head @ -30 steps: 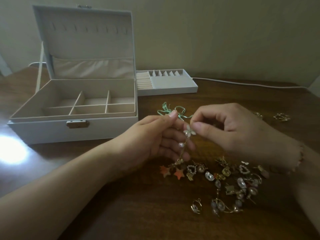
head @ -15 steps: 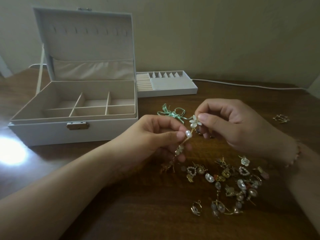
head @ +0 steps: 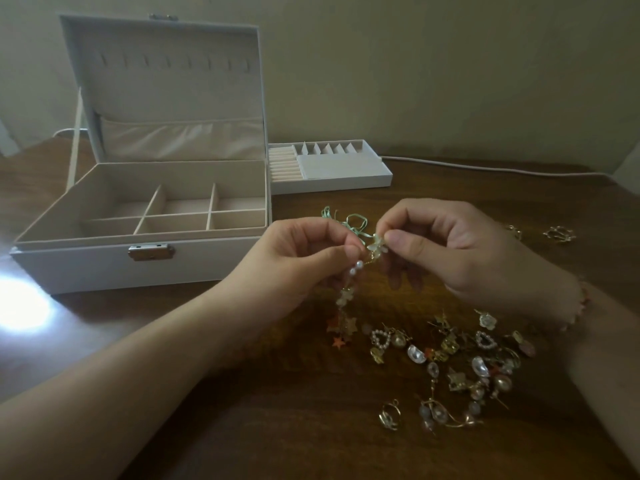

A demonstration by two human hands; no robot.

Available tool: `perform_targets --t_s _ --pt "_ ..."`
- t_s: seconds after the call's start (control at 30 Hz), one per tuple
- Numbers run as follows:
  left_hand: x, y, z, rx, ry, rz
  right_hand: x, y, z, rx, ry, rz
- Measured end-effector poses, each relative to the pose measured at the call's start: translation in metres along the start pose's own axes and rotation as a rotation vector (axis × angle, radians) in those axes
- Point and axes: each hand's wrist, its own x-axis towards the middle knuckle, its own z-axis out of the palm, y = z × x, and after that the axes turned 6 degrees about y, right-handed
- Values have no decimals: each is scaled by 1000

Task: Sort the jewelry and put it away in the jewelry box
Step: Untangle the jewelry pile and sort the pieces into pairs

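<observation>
- Both hands held one dangling piece between them: the left hand (head: 304, 258) pinched it by thumb and forefinger just above two small pearls, and the right hand (head: 446, 251) pinched the pale flower charm (head: 376, 247) at its top; each grip was closed on that same piece.
- Compared with half a second before, the pinch points had drawn closer together and the pearls had slid below the left fingertips, so the flower earring strand (head: 346, 296) hung longer toward the tabletop (head: 242, 427). I judged this as working the strand free of the green ribbon (head: 349, 221) behind it, a sorting step not yet finished.
- Its lower end, with star charms, hung just over the edge of the loose jewelry pile (head: 450, 362), near enough to snag again.
- The jewelry box (head: 138, 265) stood open to the left, its divided compartments showing no jewelry; the removable tray (head: 332, 168) sat just behind and right of it.
- Bare tabletop lay between the hands and the box front, giving a free path leftward; the raised box wall would need clearing.
- Two gold pieces (head: 557, 233) lay apart at far right.
</observation>
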Motion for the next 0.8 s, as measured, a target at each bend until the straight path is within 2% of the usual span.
perform_targets --t_s 0.1,0.2,0.47,0.8 --pt "0 -1 1 35 18 10 1 0 4 150 -14 62" --pt "-1 -1 1 22 3 0 0 1 8 134 -16 51" --pt "0 0 3 -112 -99 -36 1 0 7 180 148 -3" --pt "-1 3 2 -59 -3 -14 0 1 10 -53 103 -99"
